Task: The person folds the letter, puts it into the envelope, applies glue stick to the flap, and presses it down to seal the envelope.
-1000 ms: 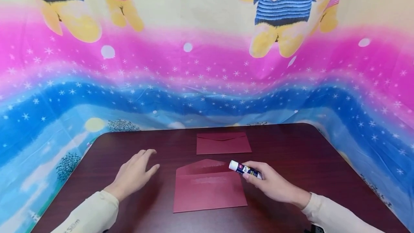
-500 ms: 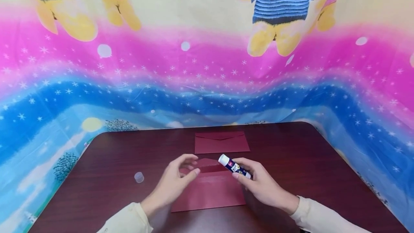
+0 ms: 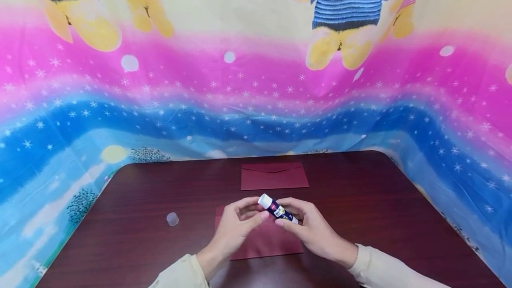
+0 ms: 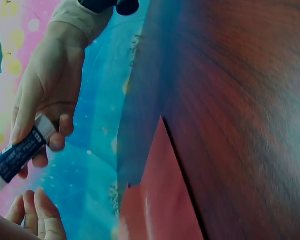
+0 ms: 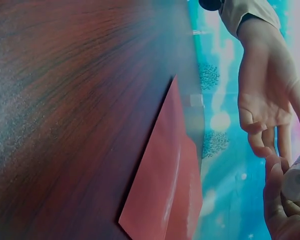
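My right hand (image 3: 320, 230) grips a dark blue glue stick (image 3: 280, 212) between thumb and fingers, its white end tilted up and to the left. Right beside that white end is my left hand (image 3: 234, 228), thumb and fingers parted and loosely bent. In the right wrist view, the left palm (image 5: 265, 85) faces the stick with nothing in it. Both hands are over a dark red envelope (image 3: 272, 243) whose open flap is mostly hidden by them in the head view. A small translucent cap (image 3: 172, 219) lies on the table, left of the left hand.
A second dark red envelope (image 3: 274, 180), flap folded down, lies farther back on the dark brown wooden table (image 3: 120, 243). A patterned cloth (image 3: 224, 83) with bears and snowflakes hangs behind the table and along its sides.
My left hand has moved right from the table's left side to the stick's white end, uncovering the translucent cap. My right hand has brought the glue stick left, over the envelope.
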`<control>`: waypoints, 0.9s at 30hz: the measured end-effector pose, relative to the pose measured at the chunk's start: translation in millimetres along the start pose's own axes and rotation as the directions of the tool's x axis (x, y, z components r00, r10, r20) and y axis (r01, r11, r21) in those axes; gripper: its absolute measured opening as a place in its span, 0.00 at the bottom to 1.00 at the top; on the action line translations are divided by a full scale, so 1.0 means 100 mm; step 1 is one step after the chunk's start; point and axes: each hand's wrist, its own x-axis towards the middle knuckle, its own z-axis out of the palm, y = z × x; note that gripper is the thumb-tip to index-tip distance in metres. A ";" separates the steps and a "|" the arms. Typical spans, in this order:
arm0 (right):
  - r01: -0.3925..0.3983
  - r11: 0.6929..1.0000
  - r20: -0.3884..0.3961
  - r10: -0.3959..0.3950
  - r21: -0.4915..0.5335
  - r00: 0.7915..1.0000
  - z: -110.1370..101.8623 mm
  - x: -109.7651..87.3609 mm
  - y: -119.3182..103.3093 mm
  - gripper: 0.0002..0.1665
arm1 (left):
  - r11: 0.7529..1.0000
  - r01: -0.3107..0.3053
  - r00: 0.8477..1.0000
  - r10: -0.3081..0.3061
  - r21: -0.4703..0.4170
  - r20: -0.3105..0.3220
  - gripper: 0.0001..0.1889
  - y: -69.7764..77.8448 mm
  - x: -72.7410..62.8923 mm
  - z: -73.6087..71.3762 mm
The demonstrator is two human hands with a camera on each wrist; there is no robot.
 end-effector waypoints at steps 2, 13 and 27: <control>-0.005 1.000 0.008 0.005 0.024 1.000 0.03 0.00 0.00 0.21 | 1.000 0.009 1.000 -0.009 -0.016 0.011 0.25 -0.01 0.00 0.02; -0.010 0.999 -0.076 0.007 -0.038 0.997 0.09 -0.04 0.02 0.21 | 1.000 0.004 0.997 -0.006 -0.031 -0.080 0.18 -0.01 0.00 0.08; -0.264 0.896 0.059 0.260 0.357 0.964 0.00 -0.08 0.00 0.23 | 0.999 0.032 0.986 -0.038 -0.039 -0.160 0.17 0.03 0.03 0.10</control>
